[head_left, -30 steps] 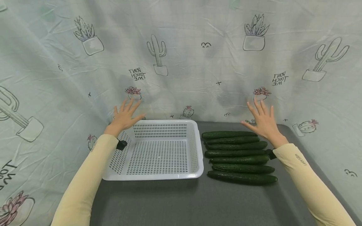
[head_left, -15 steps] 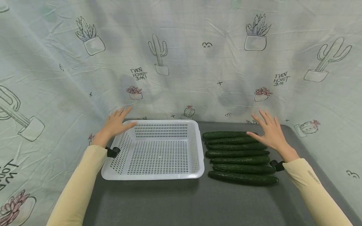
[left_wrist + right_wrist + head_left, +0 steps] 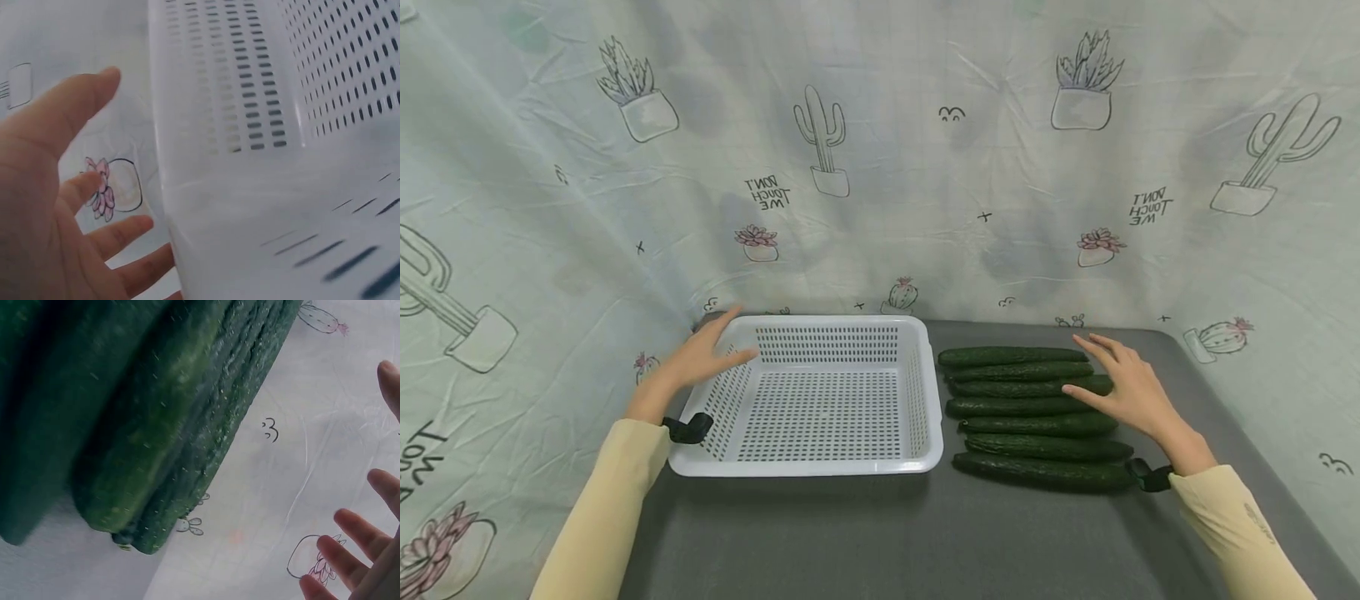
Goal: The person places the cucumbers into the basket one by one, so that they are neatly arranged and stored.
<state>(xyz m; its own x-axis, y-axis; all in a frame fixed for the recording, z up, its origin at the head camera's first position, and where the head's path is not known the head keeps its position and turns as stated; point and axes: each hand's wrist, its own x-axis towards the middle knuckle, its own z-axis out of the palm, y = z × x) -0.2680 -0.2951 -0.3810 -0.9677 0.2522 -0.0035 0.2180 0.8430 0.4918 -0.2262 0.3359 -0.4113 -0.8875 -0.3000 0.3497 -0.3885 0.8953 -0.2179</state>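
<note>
A white perforated plastic basket (image 3: 820, 417) stands on the dark table, left of the middle, with nothing in it. Beside its left wall is my left hand (image 3: 695, 360), fingers spread and holding nothing; the left wrist view shows its palm (image 3: 37, 219) next to the basket's wall (image 3: 219, 181). Several dark green cucumbers (image 3: 1022, 406) lie side by side in a row to the right of the basket. Over their right ends hovers my right hand (image 3: 1131, 387), thumb apart from the fingers, holding nothing. In the right wrist view its fingers (image 3: 350, 565) are apart from the cucumbers (image 3: 144, 444).
The grey tabletop (image 3: 895, 537) extends in front of the basket and cucumbers. A pale cloth (image 3: 910, 183) printed with cacti hangs behind the table and along both sides. Dark camera straps (image 3: 688, 427) circle the wrists, below cream sleeves.
Both hands have come down and back toward the body, the left moving beside the basket and the right over the cucumber ends. Basket and cucumbers have stayed in place.
</note>
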